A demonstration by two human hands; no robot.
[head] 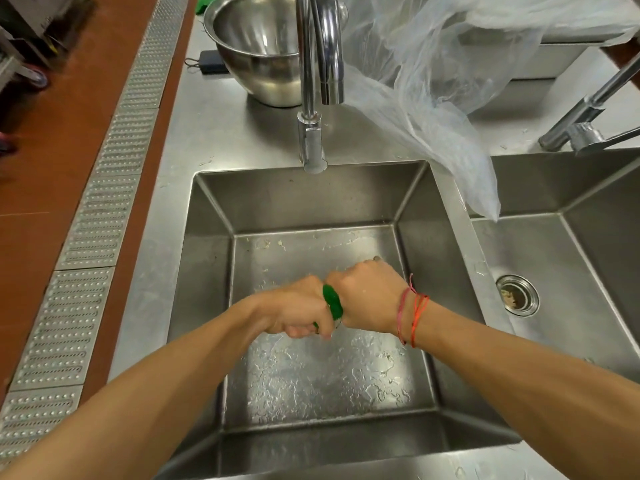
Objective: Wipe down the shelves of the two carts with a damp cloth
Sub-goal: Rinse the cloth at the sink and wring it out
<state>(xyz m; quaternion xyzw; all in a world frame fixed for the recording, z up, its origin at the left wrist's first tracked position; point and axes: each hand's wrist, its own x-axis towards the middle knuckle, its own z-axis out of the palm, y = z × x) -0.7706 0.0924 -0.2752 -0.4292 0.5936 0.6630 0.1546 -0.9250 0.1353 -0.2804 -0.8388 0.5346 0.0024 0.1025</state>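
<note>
Tightly, both hands [294, 308] [369, 296] grip green cloth [332, 301] over sink [207, 244].

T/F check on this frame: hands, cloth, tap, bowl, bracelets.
1. The left hand and right hand both grip the green cloth over the sink. True.
2. Water streams from the faucet. False: no stream is visible.
3. The steel bowl sits in the sink. False: it stands on the counter behind the faucet.
4. String bracelets are on the right wrist. True.
</note>
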